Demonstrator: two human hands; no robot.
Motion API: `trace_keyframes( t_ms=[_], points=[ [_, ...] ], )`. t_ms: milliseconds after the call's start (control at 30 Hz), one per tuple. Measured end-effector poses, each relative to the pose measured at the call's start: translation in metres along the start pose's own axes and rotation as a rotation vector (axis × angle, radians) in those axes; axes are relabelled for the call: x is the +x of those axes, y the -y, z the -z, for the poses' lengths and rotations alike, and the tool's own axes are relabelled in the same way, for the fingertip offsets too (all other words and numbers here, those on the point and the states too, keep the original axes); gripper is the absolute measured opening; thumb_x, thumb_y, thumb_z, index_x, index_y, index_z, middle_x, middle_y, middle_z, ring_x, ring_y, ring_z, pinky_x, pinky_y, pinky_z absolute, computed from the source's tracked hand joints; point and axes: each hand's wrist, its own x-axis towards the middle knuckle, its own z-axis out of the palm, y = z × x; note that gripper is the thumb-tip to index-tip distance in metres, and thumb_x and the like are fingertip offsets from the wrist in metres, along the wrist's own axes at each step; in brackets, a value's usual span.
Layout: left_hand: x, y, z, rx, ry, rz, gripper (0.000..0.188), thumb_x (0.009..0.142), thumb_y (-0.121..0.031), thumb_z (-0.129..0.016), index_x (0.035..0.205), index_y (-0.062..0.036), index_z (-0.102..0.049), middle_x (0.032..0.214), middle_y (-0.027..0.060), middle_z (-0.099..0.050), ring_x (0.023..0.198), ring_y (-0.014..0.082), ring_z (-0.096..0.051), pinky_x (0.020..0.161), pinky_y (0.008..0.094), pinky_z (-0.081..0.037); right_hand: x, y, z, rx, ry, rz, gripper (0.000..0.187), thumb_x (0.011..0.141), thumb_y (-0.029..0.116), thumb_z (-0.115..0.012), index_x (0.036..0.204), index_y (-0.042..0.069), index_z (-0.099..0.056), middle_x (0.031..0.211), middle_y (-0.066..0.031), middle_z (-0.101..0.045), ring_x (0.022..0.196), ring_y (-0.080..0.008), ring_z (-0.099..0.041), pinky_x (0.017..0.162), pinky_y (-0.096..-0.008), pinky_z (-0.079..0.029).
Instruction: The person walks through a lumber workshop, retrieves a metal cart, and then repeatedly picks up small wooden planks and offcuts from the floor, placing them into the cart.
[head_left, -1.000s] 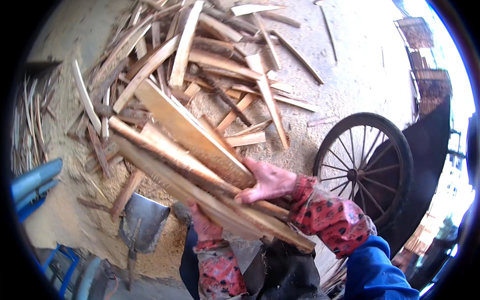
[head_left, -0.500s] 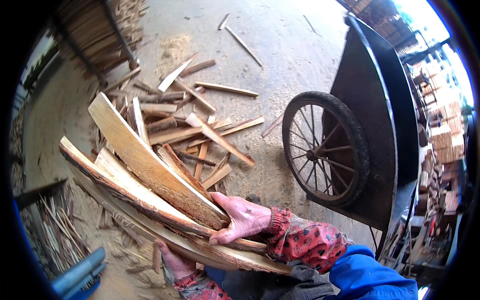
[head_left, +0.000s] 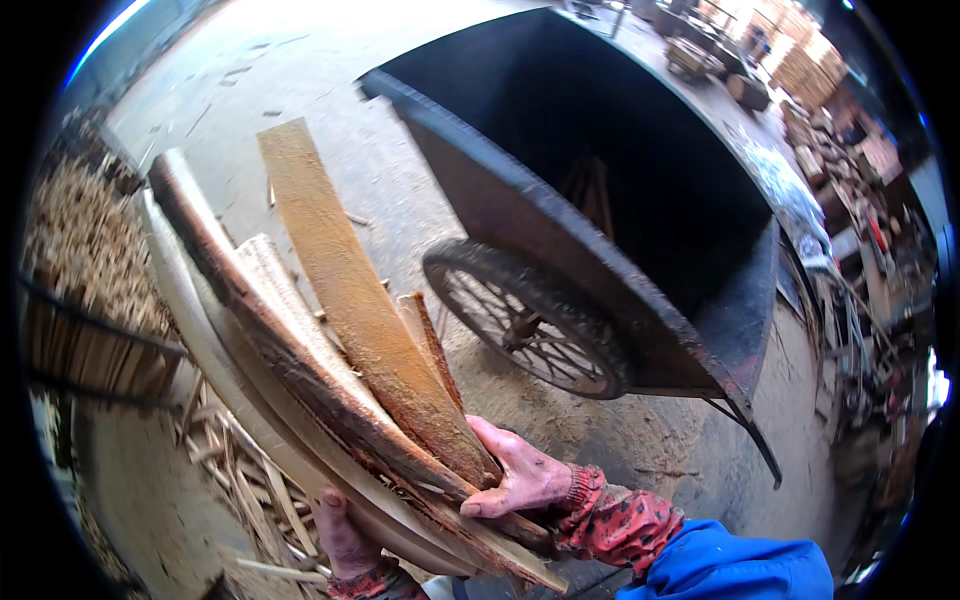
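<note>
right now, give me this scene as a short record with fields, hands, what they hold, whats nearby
left hand: left hand under the bundle, fingers curled up around its lower edge
right hand: right hand pressed flat on top of the bundle's near end
held: bundle of wood slabs, long rough offcuts with bark edges, angled up and to the left
cart: dark metal handcart, open bed, to the right of the bundle
wheel: spoked wheel on the cart's near side
ground: wood scraps and sawdust below the bundle
</note>
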Motion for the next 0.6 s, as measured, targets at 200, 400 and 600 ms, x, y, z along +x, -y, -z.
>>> trace_keyframes(
  t_ms=[200,400,600],
  points=[
    [0.069,-0.013,-0.19,0.321,0.329,0.079,0.047,0.093,-0.036,-0.053,0.124,-0.0018,-0.046,0.11,0.0099,-0.059,0.097,0.0206,-0.059,0.084,0.0334,-0.049,-0.03,0.037,0.12,0.316,-0.392,0.022,0.097,0.07,0.036,-0.08,0.137,-0.008,-0.026,0.133,-0.017,-0.043,0.123,-0.0204,-0.04,0.105,-0.0323,-0.032],
    [0.12,-0.008,-0.409,0.406,0.715,0.389,0.052,0.089,-0.037,-0.06,0.12,0.0032,-0.051,0.103,0.01,-0.063,0.085,0.0164,-0.064,0.073,0.0303,-0.053,-0.051,0.084,0.235,0.552,-0.748,0.041,0.073,0.079,0.042,-0.068,0.13,-0.004,-0.042,0.117,-0.0097,-0.057,0.104,-0.0137,-0.054,0.09,-0.029,-0.045],
    [0.189,0.075,-0.537,0.745,0.815,0.086,0.08,0.084,-0.053,-0.062,0.126,0.0117,-0.044,0.108,0.0213,-0.062,0.101,0.0214,-0.061,0.085,0.0302,-0.048,-0.032,0.031,0.451,0.629,-1.071,0.111,0.061,0.088,0.053,-0.055,0.123,0.003,-0.05,0.109,-0.0099,-0.062,0.086,-0.0182,-0.062,0.074,-0.0323,-0.052]
  ],
)
